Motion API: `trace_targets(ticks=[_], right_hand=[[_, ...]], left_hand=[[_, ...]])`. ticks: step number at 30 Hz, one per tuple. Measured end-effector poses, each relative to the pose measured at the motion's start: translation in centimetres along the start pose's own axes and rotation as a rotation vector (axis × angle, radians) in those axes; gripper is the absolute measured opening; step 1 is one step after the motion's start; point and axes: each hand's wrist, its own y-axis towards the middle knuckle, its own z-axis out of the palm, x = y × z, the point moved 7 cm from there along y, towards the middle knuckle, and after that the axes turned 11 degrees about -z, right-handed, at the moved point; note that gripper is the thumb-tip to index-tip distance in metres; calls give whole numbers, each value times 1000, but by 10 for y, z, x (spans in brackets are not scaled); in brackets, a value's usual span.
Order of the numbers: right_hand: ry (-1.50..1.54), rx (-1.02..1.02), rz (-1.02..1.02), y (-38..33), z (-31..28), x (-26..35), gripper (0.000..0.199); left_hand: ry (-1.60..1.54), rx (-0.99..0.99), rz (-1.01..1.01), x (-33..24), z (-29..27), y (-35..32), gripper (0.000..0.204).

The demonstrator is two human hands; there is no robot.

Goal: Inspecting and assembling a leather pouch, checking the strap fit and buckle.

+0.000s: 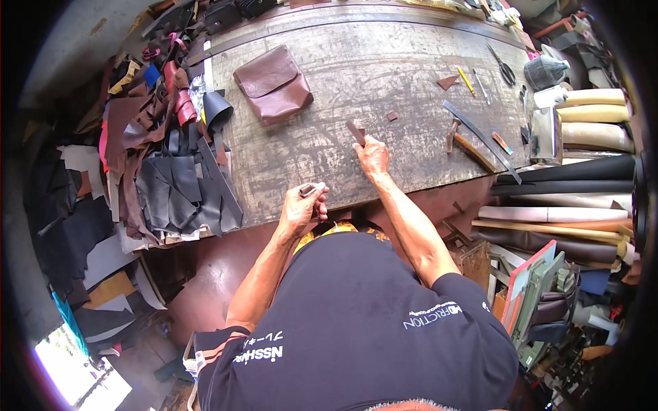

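My right hand (372,157) is closed over the table near its front edge, gripping a short brown leather strip (355,133) that sticks out past the fingers. Just off the front edge, my left hand (303,207) is closed on a small dark brown piece (310,191), apparently leather, partly hidden by the fingers. Beyond both hands, a brown leather bag (273,85) lies with its flap folded down. A small square leather piece (392,116) rests to the right of the strip, apart from it.
On the table's (329,75) right lie a hammer (474,152), a long steel ruler (482,141), a yellow pencil (466,81), scissors (506,70) and a triangular leather scrap (447,82). Leather scraps (175,181) heap at the left. Material rolls (589,99) are stacked at the right.
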Motion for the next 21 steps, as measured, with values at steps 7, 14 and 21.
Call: trace_targets(ticks=[7, 14, 21], right_hand=[[793, -126, 461, -71, -88, -39, 27], [1004, -837, 501, -282, -294, -201, 41], [451, -1376, 578, -522, -415, -165, 39]], left_hand=[[-110, 249, 107, -17, 13, -2, 13], [-344, 570, 126, -76, 23, 11, 24], [-226, 865, 10, -67, 63, 25, 45]])
